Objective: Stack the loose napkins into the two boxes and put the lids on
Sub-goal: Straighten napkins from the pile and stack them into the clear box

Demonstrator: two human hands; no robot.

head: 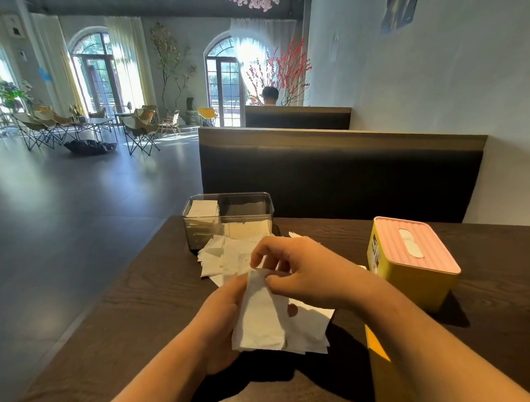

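My left hand (220, 313) holds a small stack of white napkins (262, 315) upright above the dark wooden table (134, 301). My right hand (300, 271) pinches the top edge of that stack. Loose napkins (223, 253) lie in a heap just behind my hands. A clear box (227, 220) without a lid stands at the table's far left edge, with some napkins stacked inside. A yellow box (414, 281) with its pink lid (412, 242) on stands to the right.
A yellow flat object (384, 370) lies on the table under my right forearm. A dark padded bench back (340, 173) runs behind the table. A white wall is at the right. Open floor with chairs lies to the left, and a person sits far off.
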